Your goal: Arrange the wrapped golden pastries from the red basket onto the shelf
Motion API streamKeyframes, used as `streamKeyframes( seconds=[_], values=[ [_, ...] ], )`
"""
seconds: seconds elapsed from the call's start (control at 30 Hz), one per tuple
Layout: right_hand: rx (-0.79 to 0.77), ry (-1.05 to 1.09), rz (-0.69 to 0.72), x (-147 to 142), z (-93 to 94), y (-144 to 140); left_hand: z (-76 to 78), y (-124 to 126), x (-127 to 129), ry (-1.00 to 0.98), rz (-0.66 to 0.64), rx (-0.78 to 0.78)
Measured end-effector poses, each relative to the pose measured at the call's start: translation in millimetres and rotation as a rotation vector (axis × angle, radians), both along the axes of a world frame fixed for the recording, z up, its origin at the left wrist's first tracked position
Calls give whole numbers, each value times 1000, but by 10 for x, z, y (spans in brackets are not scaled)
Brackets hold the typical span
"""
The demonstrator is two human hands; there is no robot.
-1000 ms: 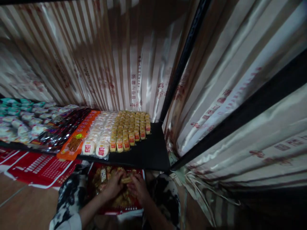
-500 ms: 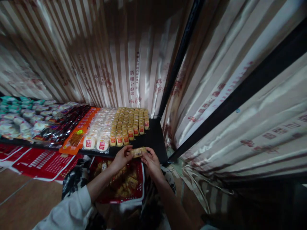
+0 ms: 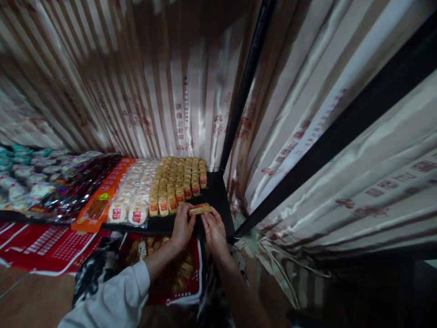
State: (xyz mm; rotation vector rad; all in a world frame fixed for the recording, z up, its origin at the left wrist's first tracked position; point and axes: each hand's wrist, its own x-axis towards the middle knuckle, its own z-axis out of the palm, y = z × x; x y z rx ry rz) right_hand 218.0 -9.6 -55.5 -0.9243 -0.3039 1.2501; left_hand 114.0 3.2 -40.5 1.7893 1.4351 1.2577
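Between my two hands is a small wrapped yellow pastry (image 3: 200,209), lying sideways just above the black shelf (image 3: 215,196). My left hand (image 3: 183,224) pinches its left end, and my right hand (image 3: 214,228) grips its right end from below. Just beyond stand rows of matching wrapped pastries (image 3: 179,180), with red labels on the front ones. Below my forearms a red basket (image 3: 200,273) holds more of these pastries loose, partly hidden by my left arm.
Left of the rows lie clear-wrapped round white cakes (image 3: 138,214), an orange packet (image 3: 99,196), dark shiny packets (image 3: 85,182) and green-and-white packets (image 3: 17,182). Pleated curtains (image 3: 170,91) hang behind. A black slanted pole (image 3: 290,191) stands at right. Another red basket (image 3: 51,246) is lower left.
Both hands have moved the pastry slightly up and forward over the shelf, and its broad side has turned. The view has shifted a little, so the goods appear lower and further left.
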Motion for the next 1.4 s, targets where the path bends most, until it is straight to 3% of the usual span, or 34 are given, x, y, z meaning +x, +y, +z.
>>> streamKeyframes(
  seconds=[0.1, 0.33, 0.63, 0.93, 1.13, 1.4],
  values=[
    [-14, -16, 35, 11, 8, 55, -90, 4, 106, 52, -13, 51],
    [19, -109, 17, 163, -18, 271, -263, 52, 288, 127, -90, 12],
    [-22, -474, -171, 354, -304, 891, -133, 281, 535, 159, -156, -180],
    [56, -938, -100, 503, -358, 1409, -147, 609, 699, 90, -100, -287],
    [42, -1018, -102, 460, -413, 1535, -250, 697, 679, 49, -113, -248],
    [-22, -1104, -120, 414, -308, 1505, -392, 787, 664, 54, -111, -267]
  ],
)
